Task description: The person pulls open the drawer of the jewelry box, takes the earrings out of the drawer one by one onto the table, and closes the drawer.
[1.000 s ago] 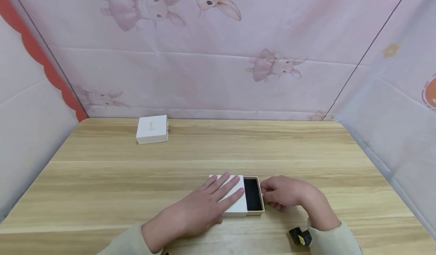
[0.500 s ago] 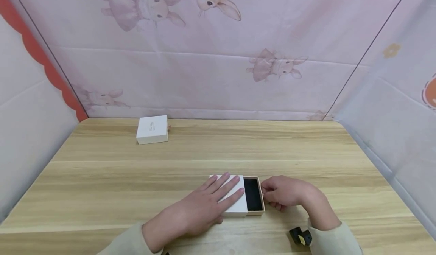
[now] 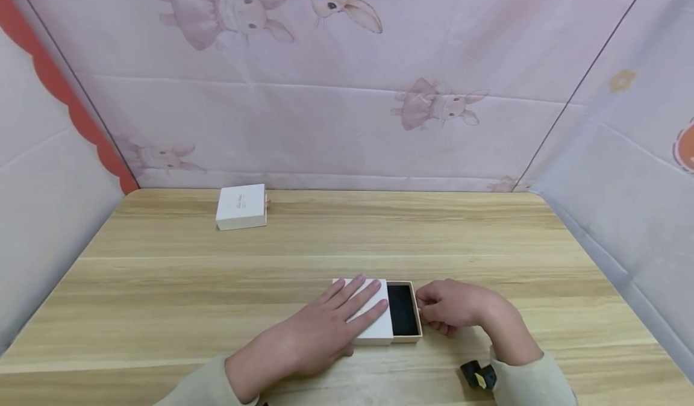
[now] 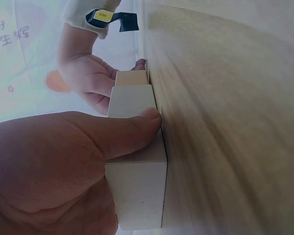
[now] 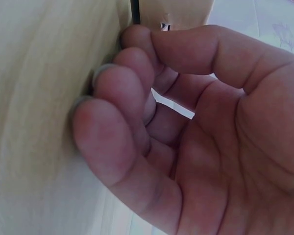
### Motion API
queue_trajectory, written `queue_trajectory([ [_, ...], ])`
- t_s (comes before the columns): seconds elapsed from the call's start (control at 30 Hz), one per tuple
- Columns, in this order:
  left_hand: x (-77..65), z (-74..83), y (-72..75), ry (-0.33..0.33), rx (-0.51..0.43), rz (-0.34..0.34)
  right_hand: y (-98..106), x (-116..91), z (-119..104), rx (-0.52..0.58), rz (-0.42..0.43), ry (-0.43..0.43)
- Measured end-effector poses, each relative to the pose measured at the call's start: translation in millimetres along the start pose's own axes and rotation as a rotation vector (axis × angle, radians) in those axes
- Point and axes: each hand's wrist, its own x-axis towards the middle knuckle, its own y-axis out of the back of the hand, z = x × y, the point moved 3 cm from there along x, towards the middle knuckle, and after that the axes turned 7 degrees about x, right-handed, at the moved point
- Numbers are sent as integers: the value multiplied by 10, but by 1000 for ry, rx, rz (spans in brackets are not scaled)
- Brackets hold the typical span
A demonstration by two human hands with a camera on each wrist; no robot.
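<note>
A white drawer box [image 3: 374, 332] lies on the table near the front, its inner drawer [image 3: 402, 309] part way out to the right. Black lining shows inside the drawer. My left hand [image 3: 325, 327] rests on the box's white sleeve with fingers spread and straight. In the left wrist view its thumb [image 4: 132, 132] presses along the sleeve's near side. At the drawer's right end is my right hand [image 3: 455, 303], fingers curled. Thumb and forefinger meet against the drawer front [image 5: 186, 12] in the right wrist view, pinching a small pull tab mostly hidden by the fingertips.
A second white box [image 3: 241, 206] with printed lettering and a pinkish tab stands closed at the back left of the wooden table [image 3: 461, 231]. Rabbit-print cloth [image 3: 325, 135] hangs behind the table. A black device [image 3: 479, 376] sits at the right cuff.
</note>
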Motion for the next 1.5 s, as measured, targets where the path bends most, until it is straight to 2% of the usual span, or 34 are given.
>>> queue_trajectory([
  [1.5, -13, -11, -8, -10, 1, 16, 24, -27, 6, 29, -9, -20],
])
